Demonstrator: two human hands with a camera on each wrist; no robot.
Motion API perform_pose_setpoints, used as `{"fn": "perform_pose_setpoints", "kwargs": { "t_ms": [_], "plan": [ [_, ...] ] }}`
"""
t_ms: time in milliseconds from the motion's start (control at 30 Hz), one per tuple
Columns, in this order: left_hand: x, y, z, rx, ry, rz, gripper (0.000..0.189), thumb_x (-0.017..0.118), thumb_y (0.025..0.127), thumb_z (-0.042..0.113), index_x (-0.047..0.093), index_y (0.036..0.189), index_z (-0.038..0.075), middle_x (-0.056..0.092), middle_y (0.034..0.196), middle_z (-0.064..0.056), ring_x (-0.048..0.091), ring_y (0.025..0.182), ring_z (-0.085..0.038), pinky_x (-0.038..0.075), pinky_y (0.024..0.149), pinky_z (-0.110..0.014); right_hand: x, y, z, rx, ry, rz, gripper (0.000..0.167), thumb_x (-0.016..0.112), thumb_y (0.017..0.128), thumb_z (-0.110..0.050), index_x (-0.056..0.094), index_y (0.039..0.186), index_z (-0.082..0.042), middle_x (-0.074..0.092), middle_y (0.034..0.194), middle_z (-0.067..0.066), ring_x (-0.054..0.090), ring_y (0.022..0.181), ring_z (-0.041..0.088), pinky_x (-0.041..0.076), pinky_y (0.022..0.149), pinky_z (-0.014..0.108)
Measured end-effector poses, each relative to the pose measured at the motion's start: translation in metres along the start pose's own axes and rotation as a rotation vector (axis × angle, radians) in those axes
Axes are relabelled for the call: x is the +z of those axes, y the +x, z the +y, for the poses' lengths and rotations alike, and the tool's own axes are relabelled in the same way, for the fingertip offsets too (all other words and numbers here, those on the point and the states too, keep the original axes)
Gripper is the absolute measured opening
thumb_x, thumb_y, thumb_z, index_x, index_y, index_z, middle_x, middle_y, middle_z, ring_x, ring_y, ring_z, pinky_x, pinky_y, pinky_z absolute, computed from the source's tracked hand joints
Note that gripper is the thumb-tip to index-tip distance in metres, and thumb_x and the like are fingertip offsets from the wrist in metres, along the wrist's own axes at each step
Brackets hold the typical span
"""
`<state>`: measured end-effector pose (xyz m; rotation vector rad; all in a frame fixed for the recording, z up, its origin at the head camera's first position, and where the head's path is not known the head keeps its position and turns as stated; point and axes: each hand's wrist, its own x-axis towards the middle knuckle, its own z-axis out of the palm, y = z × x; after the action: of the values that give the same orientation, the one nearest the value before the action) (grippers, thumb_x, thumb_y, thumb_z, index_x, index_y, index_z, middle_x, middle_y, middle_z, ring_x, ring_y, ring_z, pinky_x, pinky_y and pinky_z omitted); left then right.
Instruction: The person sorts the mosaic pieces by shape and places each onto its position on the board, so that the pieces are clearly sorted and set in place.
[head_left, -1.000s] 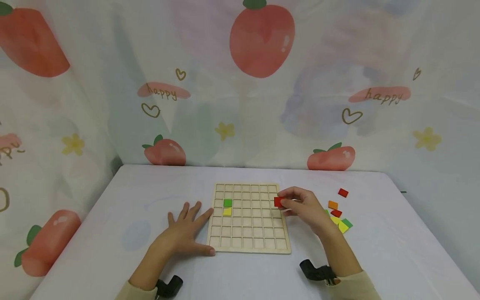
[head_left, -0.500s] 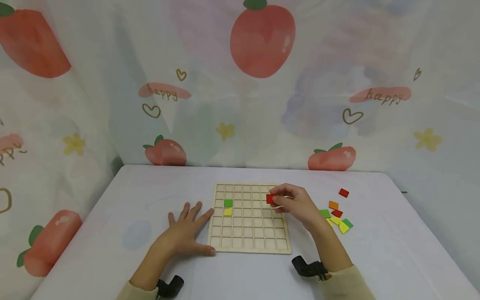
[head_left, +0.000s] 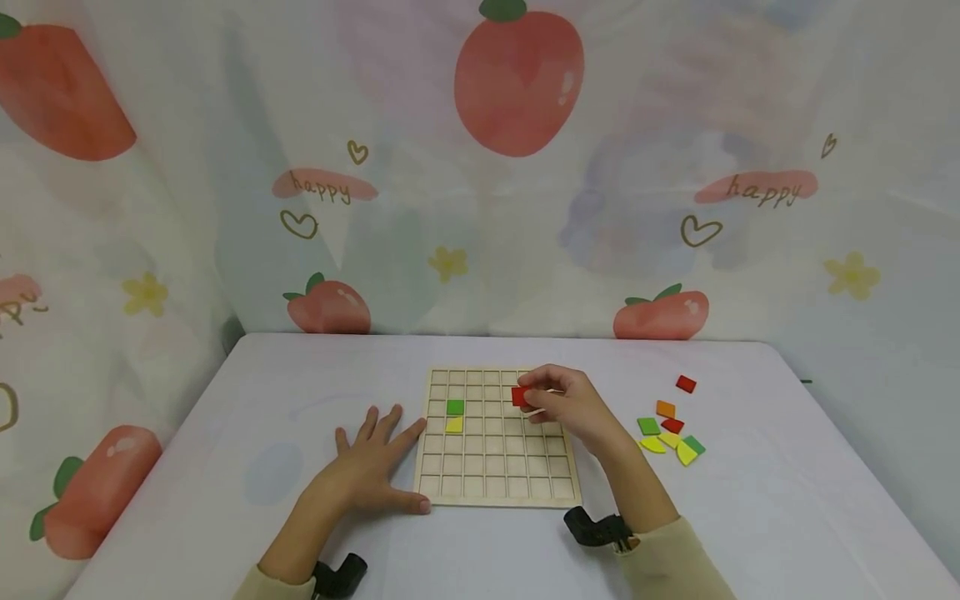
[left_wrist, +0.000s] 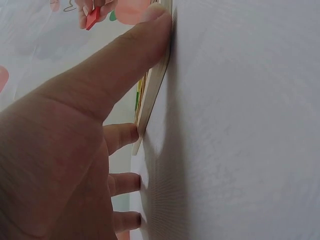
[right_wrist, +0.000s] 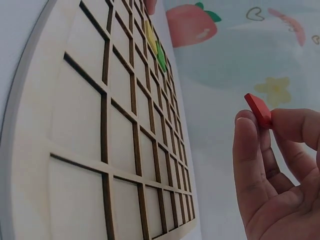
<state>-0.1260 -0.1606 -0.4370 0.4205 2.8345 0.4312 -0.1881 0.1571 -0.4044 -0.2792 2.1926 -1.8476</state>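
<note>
A wooden grid board (head_left: 495, 504) lies flat on the white table, with a green square tile (head_left: 455, 407) and a yellow tile (head_left: 454, 425) seated one above the other in its second column from the left. Fingers spread, my left hand (head_left: 375, 468) touches the board's left edge and its near left corner with index finger and thumb. Over the upper right part of the board, my right hand (head_left: 573, 408) pinches a red tile (head_left: 520, 397) between thumb and fingers. In the right wrist view this red tile (right_wrist: 258, 110) is held up, apart from the board.
Right of the board lie loose pieces: a red tile (head_left: 686, 384), an orange tile (head_left: 665, 409), another red tile (head_left: 672, 426), a green tile (head_left: 648, 427) and several yellow and green ones. A patterned curtain (head_left: 510, 208) hangs behind the table.
My right hand has moved left with the red tile, from the board's right edge to over its upper right part. The left hand stays in place.
</note>
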Motion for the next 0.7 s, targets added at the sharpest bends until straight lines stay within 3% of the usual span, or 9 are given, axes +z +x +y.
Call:
{"fn": "perform_pose_setpoints", "kwargs": {
  "t_ms": [233, 700],
  "plan": [
    [0.002, 0.001, -0.001, 0.005, 0.01, 0.003, 0.114, 0.073, 0.062, 0.081, 0.034, 0.156, 0.031, 0.018, 0.165, -0.016, 0.006, 0.151, -0.049, 0.006, 0.101, -0.085, 0.008, 0.005, -0.001, 0.028, -0.019, -0.003, 0.027, 0.059, 0.097, -0.005, 0.06, 0.123, 0.005, 0.064, 0.116, 0.02, 0.068, 0.099, 0.035, 0.06, 0.08, 0.041],
    [-0.001, -0.001, 0.0, -0.003, -0.001, -0.009, 0.114, 0.074, 0.062, 0.08, 0.033, 0.157, 0.03, 0.018, 0.165, -0.016, 0.006, 0.151, -0.049, 0.006, 0.102, -0.084, 0.021, 0.015, 0.0, 0.042, 0.004, -0.011, 0.025, 0.06, 0.096, -0.003, 0.062, 0.12, 0.006, 0.064, 0.113, 0.022, 0.069, 0.095, 0.036, 0.059, 0.082, 0.047]
  ]
}}
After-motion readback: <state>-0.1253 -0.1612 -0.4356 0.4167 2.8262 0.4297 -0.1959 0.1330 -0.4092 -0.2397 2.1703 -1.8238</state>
